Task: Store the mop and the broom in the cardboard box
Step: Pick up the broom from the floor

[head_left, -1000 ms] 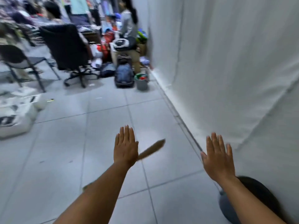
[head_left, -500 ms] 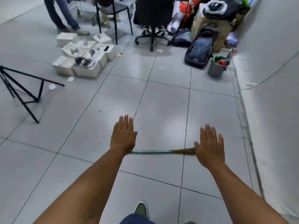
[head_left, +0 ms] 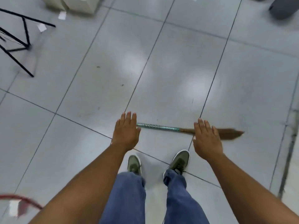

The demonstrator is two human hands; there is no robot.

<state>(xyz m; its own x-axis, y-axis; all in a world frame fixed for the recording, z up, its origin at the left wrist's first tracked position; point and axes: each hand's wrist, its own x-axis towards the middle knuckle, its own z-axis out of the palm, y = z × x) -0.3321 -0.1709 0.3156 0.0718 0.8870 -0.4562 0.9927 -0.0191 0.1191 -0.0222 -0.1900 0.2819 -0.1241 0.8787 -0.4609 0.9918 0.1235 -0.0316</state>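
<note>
A wide area of grey tiled floor (head_left: 169, 70) is seen from above, and most of it in the middle and far part is free of things. At the far left the black legs of a stand (head_left: 17, 46) are spread over the tiles, and white boxes (head_left: 77, 4) are placed at the far edge, with small paper scraps (head_left: 42, 27) beside them. A grey container (head_left: 284, 8) is cut off by the far right corner, and a dark strip along the floor (head_left: 289, 143) runs down the right side. At the near left corner a red curved rim (head_left: 24, 199) is seen, blurred. The broom (head_left: 161, 127) is laid flat on the floor, across the view from left to right, just far of the two green shoes (head_left: 180, 160). Its shiny green handle is seen between the two hands, and its brown bristles (head_left: 229, 134) are pointed to the right. The left hand (head_left: 127, 132) is held flat with the palm down and the fingers (head_left: 128, 118) straight and close together; the handle end is hidden behind it. The right hand (head_left: 207, 139) is also held flat, fingers a little apart, over the place where handle and bristles are joined. Nothing is gripped by either hand, and whether the broom is touched cannot be told
</note>
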